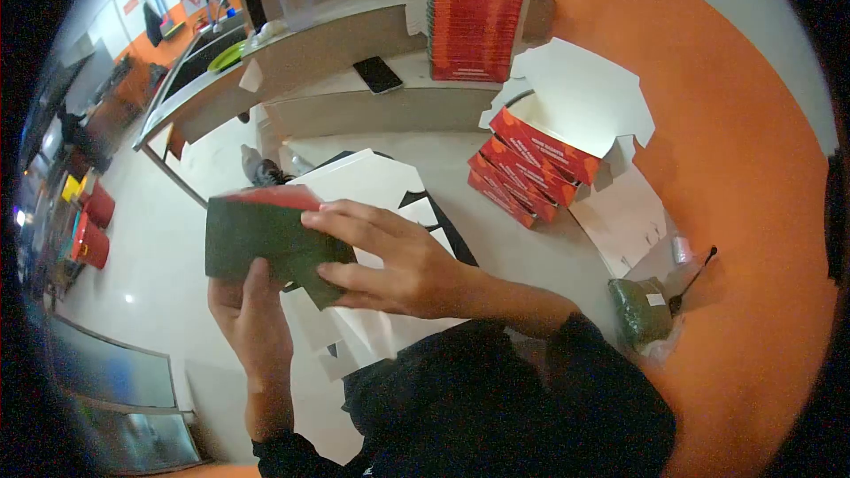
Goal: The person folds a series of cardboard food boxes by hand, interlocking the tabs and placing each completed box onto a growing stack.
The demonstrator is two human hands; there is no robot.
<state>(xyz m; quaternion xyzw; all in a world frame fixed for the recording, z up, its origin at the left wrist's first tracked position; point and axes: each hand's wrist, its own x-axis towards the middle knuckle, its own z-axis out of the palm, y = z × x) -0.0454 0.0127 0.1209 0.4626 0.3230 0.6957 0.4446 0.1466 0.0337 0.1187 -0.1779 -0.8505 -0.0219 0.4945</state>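
Above white card [363,179]: carton [252,239]. Left hand [255,323]: fingers clamped on lower edge. Right hand [409,267]: fingers on side (thumb hidden; cannot tell if clamped). Steady left grip, even right pressure should suit.

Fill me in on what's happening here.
A person holds a green-and-red carton in the left hand, with the fingers of the right hand against its green face. White card is spread below the hands. Red boxes are stacked off to the right, the top one with its white lid open. A phone lies on the ledge.
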